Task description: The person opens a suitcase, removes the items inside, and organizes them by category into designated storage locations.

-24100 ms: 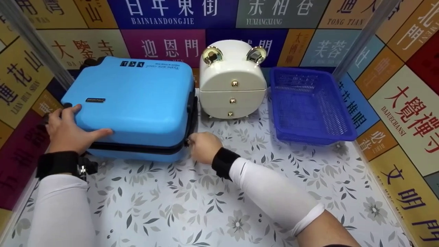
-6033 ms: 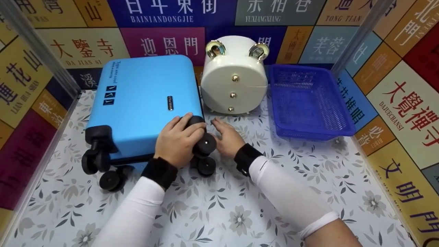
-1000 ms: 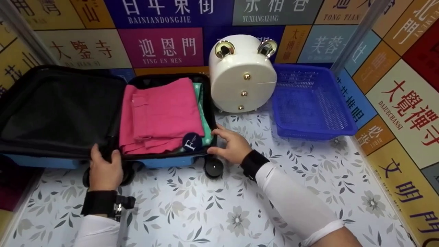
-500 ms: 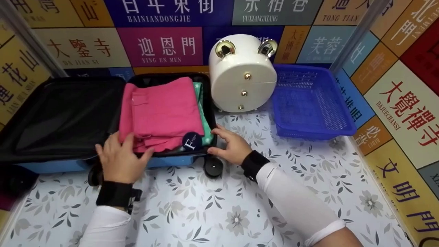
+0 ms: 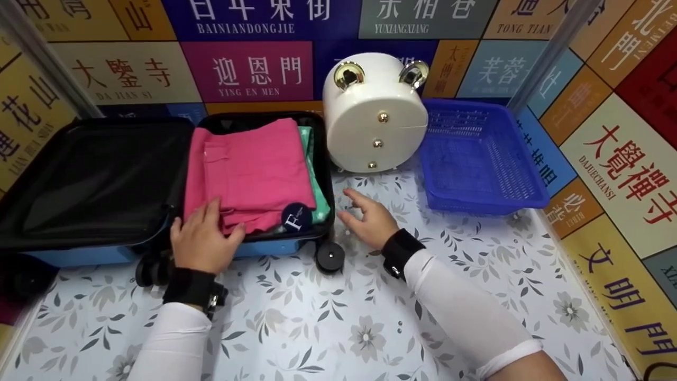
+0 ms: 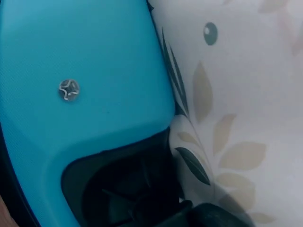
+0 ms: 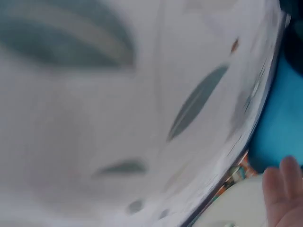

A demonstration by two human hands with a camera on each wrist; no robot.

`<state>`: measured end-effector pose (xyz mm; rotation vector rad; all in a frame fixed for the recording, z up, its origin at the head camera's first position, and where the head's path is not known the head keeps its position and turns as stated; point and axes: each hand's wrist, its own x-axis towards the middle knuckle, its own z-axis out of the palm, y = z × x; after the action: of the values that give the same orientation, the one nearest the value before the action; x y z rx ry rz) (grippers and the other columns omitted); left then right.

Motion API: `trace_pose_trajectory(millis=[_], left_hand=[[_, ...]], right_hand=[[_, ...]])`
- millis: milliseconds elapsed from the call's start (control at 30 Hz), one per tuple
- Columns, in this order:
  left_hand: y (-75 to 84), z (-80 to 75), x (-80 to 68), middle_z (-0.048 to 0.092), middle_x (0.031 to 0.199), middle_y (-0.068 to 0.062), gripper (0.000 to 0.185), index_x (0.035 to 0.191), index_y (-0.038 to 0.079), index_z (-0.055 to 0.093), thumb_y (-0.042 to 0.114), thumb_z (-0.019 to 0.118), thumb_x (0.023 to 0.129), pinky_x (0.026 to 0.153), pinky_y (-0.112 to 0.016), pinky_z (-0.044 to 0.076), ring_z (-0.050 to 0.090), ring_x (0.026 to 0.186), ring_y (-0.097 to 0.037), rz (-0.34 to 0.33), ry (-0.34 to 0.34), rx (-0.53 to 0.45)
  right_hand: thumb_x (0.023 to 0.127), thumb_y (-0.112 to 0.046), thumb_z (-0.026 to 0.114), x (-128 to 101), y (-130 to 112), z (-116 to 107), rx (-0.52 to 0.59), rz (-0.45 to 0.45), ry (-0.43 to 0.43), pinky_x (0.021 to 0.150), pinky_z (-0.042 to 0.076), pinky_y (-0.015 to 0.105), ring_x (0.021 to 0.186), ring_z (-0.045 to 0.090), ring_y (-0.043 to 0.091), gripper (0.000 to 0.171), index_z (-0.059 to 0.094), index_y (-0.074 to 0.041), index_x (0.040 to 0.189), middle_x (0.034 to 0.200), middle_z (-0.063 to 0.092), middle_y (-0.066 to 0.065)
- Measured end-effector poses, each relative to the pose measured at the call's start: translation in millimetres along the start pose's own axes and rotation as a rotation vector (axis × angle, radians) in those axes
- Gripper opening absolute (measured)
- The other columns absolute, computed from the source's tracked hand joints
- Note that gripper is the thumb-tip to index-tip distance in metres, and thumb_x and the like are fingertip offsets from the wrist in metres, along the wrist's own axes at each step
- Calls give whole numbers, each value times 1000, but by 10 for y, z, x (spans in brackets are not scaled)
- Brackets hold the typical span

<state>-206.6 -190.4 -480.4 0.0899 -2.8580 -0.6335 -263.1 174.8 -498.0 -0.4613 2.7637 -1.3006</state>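
Bright panels printed with Chinese street names wall in a tabletop [image 5: 338, 328] covered with a grey leaf-and-flower pattern. From where I stand, the left hand [image 5: 203, 241] lies with straight, relaxed fingers [image 5: 211, 209] flat on the near edge of the folded pink cloth [image 5: 248, 169], holding nothing, only pressing lightly on the fabric. That cloth sits in the right half of the open blue suitcase [image 5: 275, 246], directly under and beyond those fingers, with a strip of green cloth [image 5: 312, 174] showing along its far side from the hand and a small dark round tag [image 5: 296, 218] just beside the thumb. Away from the fingers on the other side, the suitcase's black-lined lid [image 5: 95, 174] lies spread flat. The left wrist view shows only the blue shell [image 6: 85, 85] and a dark wheel housing close against the patterned cover. The right hand [image 5: 367, 222] hovers loose and open just beside the suitcase's outer edge, fingers [image 5: 357, 198] spread, gripping nothing and apart from the case; a black wheel [image 5: 330, 257] stands near its wrist. Beyond its fingertips rises a white rounded drawer box [image 5: 375, 121] with gold knobs, and further out to that same side a blue plastic basket [image 5: 529, 196] rests against the wall.
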Motion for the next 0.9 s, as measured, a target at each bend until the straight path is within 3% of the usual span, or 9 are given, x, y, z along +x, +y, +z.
trace_pose_trajectory(millis=[100,267,433,733,900], left_hand=[[33,-31,28,37,168,-28,87,164,10,38,55,66,95,125,-76,12,36,155,-48,-25,-41,17],[93,-44,98,25,173,-28,91,166,13,35,57,66,94,124,-80,11,24,160,-51,-24,-85,19],[103,4,158,27,174,-24,90,165,16,39,60,68,92,123,-79,18,25,159,-53,19,-72,33],[96,49,157,24,176,-23,93,167,18,37,65,66,92,124,-78,18,22,160,-52,-5,-87,50],[94,46,156,23,175,-24,93,166,17,38,64,67,91,125,-77,17,21,160,-52,-13,-73,47]], right_hand=[[105,-37,66,74,61,-128,-50,98,99,112,53,52,134,65,38,61,51,-12,159,158,57,15],[105,-33,65,201,42,-362,-104,215,192,108,55,53,131,67,40,58,54,-7,155,151,62,21],[104,-34,65,304,-45,-501,-78,236,225,110,54,50,132,66,40,60,53,-5,155,155,59,19],[104,-27,67,464,-41,-605,-41,285,280,124,41,45,145,55,37,58,53,2,153,157,56,22],[103,-28,69,596,-141,-696,-49,292,323,119,46,43,135,63,34,55,57,-2,150,155,59,19]])
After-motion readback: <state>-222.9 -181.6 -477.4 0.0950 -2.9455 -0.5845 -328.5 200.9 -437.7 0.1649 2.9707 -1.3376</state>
